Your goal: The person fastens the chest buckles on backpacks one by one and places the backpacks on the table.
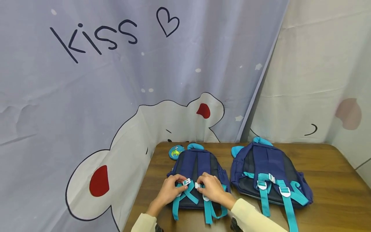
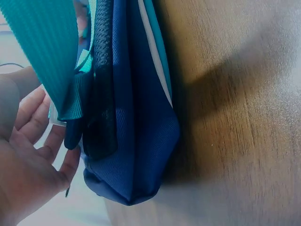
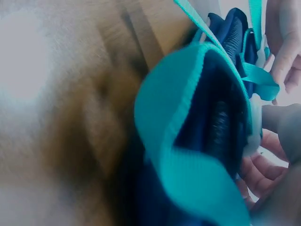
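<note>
Here, a wooden table [image 1: 324, 161] carries two navy backpacks lying strap-side up: the near backpack [image 1: 200, 167] at six o'clock and the second backpack [image 1: 266, 164] at its three o'clock. On the near one, the left hand [image 1: 171, 190] pinches one white buckle half [image 1: 186, 182]; the right hand [image 1: 213, 188] pinches the other half [image 1: 198, 185], just apart.

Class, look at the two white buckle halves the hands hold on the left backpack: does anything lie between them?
Nothing visible does. The left hand holds one buckle half, the right hand the other buckle half; only a small open gap above the left backpack separates them.
</note>
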A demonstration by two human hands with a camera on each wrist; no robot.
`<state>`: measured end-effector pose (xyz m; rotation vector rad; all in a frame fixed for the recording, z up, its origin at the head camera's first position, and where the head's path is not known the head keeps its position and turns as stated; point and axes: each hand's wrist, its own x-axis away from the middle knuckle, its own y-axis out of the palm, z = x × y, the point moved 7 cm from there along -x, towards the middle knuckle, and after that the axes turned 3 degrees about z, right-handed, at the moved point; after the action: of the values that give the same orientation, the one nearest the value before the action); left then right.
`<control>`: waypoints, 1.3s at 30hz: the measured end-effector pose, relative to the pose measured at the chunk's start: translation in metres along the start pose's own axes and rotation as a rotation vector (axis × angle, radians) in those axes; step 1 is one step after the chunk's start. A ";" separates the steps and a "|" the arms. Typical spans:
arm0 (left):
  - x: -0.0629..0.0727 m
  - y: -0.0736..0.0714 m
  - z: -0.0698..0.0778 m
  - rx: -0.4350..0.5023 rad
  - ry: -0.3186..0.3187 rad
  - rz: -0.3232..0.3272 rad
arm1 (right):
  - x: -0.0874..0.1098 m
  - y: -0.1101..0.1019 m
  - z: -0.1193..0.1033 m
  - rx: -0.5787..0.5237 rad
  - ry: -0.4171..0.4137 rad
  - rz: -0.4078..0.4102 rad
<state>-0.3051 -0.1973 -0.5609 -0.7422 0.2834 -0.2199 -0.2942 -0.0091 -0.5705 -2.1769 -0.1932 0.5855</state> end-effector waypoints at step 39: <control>-0.005 0.008 0.030 -0.277 0.182 0.034 | -0.018 -0.017 -0.028 0.151 -0.021 -0.157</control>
<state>-0.2988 -0.1715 -0.5447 -0.9922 0.5061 -0.2191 -0.2958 -0.0243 -0.5369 -1.9901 -0.3184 0.5168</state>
